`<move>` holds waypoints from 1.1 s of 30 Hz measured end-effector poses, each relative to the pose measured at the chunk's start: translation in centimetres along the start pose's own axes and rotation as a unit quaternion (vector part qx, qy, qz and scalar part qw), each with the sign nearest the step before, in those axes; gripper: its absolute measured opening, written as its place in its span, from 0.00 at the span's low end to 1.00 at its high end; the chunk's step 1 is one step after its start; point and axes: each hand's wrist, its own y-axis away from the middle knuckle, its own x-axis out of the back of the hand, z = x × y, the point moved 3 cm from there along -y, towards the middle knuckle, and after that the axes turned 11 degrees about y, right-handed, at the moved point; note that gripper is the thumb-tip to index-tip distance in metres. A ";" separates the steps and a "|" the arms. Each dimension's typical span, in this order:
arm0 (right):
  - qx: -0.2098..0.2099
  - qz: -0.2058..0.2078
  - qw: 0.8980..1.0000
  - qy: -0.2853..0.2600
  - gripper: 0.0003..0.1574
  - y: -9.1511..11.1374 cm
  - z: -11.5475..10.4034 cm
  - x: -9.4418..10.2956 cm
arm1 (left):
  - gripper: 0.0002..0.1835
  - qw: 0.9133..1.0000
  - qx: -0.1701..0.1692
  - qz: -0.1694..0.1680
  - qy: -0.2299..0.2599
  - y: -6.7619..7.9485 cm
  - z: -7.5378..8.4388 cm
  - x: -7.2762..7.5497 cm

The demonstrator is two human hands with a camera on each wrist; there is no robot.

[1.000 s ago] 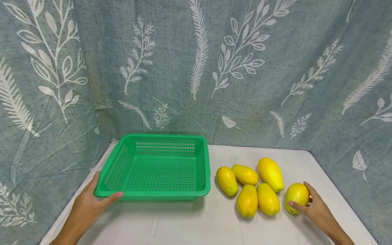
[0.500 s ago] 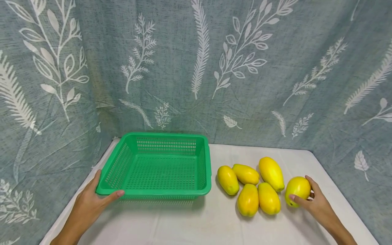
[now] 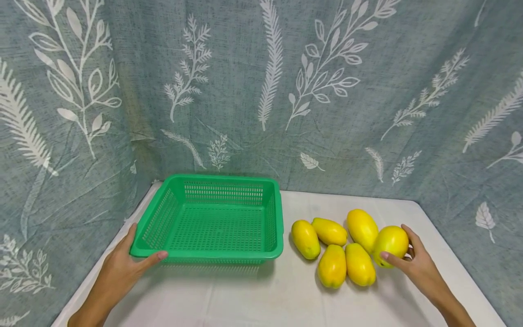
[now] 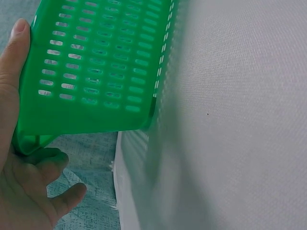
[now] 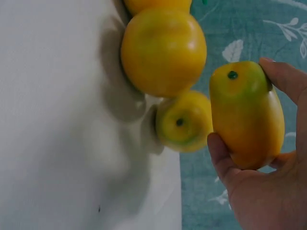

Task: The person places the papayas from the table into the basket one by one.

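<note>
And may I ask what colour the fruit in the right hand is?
The fruit is yellow-orange, greenish around one end; the right wrist view shows it best.

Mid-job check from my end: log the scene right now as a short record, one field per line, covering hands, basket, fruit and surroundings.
Left hand: holds the near left corner of the green basket
Right hand: grips a yellow fruit, raised off the table
Green basket: upright, nothing inside
Loose fruit: five, yellow, grouped between the basket and the right hand
Table: white covering, under basket and loose fruit
Backdrop: grey-green cloth with white leaf prints
</note>
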 end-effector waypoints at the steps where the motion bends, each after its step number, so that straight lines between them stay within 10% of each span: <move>1: 0.004 0.000 1.000 -0.005 0.71 0.1 -0.3 -0.1 | 0.66 1.000 -0.002 0.001 0.001 0.0 0.0 0.0; 33: 0.125 -0.011 0.986 -0.111 0.62 -0.4 -10.2 -4.8 | 0.66 1.000 -0.006 0.010 0.008 0.1 -0.4 0.0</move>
